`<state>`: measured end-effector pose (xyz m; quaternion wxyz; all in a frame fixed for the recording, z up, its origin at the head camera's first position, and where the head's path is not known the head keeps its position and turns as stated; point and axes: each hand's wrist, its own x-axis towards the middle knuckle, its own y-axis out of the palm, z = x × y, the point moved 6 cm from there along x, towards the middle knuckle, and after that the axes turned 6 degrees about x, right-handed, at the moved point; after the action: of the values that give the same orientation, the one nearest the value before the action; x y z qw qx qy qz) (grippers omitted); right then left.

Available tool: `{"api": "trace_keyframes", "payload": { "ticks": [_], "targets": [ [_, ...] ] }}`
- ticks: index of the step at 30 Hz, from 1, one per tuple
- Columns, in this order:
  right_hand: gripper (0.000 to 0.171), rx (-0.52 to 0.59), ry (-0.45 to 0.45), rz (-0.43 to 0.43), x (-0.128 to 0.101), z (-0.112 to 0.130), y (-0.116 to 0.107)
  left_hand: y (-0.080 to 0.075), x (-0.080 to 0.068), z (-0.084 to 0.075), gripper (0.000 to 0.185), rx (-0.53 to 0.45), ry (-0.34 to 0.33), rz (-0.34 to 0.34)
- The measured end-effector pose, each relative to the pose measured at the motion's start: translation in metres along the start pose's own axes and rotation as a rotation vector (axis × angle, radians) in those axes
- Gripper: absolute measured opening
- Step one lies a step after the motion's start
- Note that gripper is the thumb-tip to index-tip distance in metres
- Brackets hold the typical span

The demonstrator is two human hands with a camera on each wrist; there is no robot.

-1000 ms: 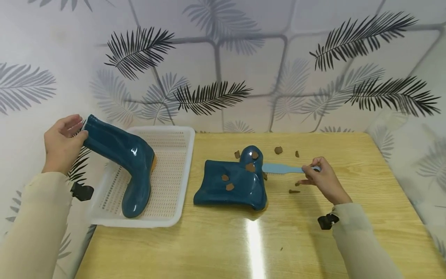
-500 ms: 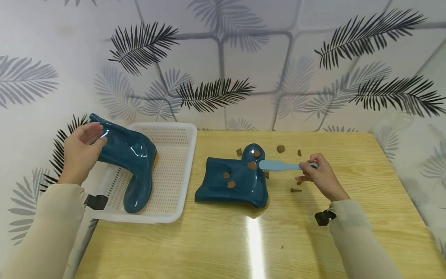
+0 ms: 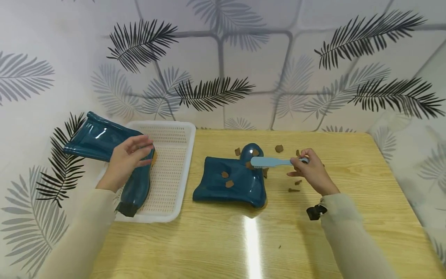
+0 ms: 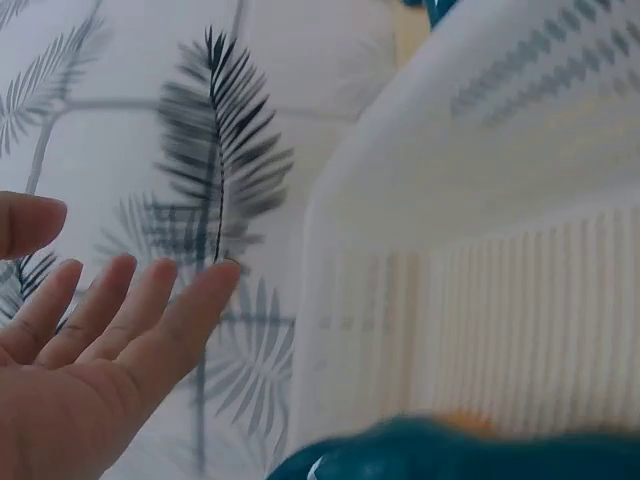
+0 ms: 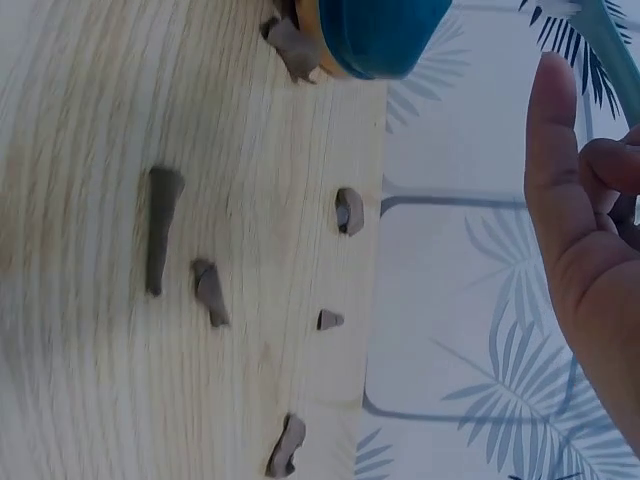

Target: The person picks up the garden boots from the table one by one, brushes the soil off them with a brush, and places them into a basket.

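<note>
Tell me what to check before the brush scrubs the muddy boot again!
1. Brush held by right hand: ok.
2. Brush head on the muddy boot: ok, it lies over the toe.
3. Muddy boot flat on the table: ok.
4. Mud clumps left on that boot: not ok, several remain.
5. Other boot in the white basket: ok; left hand rests on it, fingers straight.
6. Bristles touching mud: cannot tell.

Table (image 3: 348,232), tray (image 3: 181,162) at its left end, two boots, brush.

One boot (image 3: 104,141) lies in the tray, shaft hanging out past the left rim. Second boot (image 3: 230,182) lies on the table right of the tray; brush (image 3: 271,161) rests over its toe. Clods (image 3: 278,148) sit on and behind that boot.
</note>
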<state>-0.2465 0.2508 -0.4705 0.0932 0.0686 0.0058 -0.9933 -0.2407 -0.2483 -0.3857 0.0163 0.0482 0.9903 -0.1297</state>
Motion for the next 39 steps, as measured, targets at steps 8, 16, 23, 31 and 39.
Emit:
{"api": "trace_keyframes", "payload": {
  "ticks": [8,16,23,31,39],
  "targets": [
    [0.026,-0.008,-0.016,0.038,0.014,0.005,0.021,0.054,0.0,0.012,0.055,-0.117,-0.088,0.147],
    [0.024,-0.016,-0.011,0.047,0.022,0.005,0.03,0.093,-0.011,0.02,0.057,-0.212,-0.142,0.257],
    [0.024,-0.028,0.001,0.051,0.026,0.003,0.034,0.13,-0.03,0.029,0.061,-0.269,-0.214,0.382],
    [0.023,-0.048,0.007,0.052,0.027,0.001,0.041,0.162,-0.042,0.051,0.071,-0.337,-0.286,0.428],
    [0.022,-0.059,0.015,0.063,0.029,-0.003,0.044,0.177,-0.047,0.074,0.081,-0.367,-0.355,0.328]
  ]
}}
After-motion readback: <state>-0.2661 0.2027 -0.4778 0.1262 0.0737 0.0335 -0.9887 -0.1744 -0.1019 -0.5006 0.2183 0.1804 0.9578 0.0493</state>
